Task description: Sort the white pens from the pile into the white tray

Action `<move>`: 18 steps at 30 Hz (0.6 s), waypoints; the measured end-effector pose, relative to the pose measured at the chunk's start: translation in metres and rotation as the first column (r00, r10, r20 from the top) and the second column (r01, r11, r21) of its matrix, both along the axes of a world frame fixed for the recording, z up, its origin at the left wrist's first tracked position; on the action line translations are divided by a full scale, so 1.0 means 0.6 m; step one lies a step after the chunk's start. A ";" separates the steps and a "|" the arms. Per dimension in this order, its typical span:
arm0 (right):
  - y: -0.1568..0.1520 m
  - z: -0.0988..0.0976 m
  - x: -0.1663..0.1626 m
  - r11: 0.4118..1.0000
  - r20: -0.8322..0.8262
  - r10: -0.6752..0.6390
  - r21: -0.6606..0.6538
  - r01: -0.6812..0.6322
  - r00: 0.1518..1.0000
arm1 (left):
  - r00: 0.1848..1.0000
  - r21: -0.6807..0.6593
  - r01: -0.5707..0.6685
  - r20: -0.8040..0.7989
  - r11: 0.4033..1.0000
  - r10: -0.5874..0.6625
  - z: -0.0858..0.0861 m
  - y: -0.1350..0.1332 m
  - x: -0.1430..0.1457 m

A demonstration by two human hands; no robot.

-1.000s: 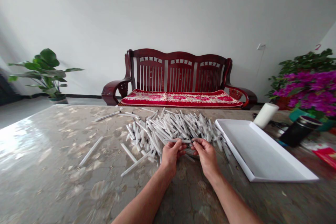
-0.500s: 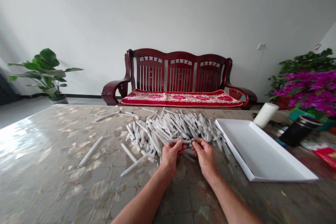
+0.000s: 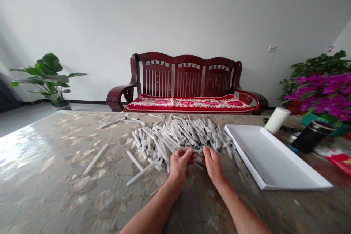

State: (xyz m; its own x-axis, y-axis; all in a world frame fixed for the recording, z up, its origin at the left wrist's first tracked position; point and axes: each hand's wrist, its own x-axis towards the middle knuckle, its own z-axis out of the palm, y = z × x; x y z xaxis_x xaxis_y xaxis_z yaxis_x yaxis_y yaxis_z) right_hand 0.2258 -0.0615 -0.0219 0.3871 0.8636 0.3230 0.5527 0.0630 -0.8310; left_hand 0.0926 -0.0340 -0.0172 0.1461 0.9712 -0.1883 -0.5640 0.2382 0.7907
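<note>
My left hand (image 3: 179, 166) is closed, with thumb and fingers pinching a slim whitish pen (image 3: 181, 148) that lies roughly level. Its right end points at my right hand (image 3: 214, 164). The fingers of that hand are pressed together close to the pen's tip, and whatever is between them is hidden. Both hands are at the near edge of a heap of white pens (image 3: 175, 131), some showing dark tips. A few loose pens lie left of the heap, one of them (image 3: 95, 159) well apart from it.
A shallow white box lid (image 3: 287, 164) sits right of the heap. Beyond it are a white roll (image 3: 277, 120), a black cup (image 3: 312, 137), a red packet (image 3: 340, 162) and purple flowers (image 3: 323, 91). Behind the patterned table (image 3: 68, 197) is a wooden bench (image 3: 189, 76).
My right hand has shifted slightly; its thumb and fingers now lie straighter beside the pen's end. The left hand keeps its pinch, slightly lower and to the right.
</note>
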 end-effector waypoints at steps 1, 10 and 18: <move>-0.002 0.002 0.001 1.000 -0.020 0.029 -0.005 -0.029 0.999 | 1.000 -0.002 0.000 0.002 1.000 0.000 0.001 0.001 -0.001; -0.003 -0.005 0.014 0.996 0.027 0.092 0.013 -0.092 0.995 | 0.999 -0.010 0.050 0.006 0.999 -0.050 0.006 0.001 -0.005; -0.007 0.002 0.012 0.989 0.062 0.138 0.048 -0.141 0.988 | 0.999 -0.014 0.054 0.003 0.998 -0.054 0.005 0.001 -0.004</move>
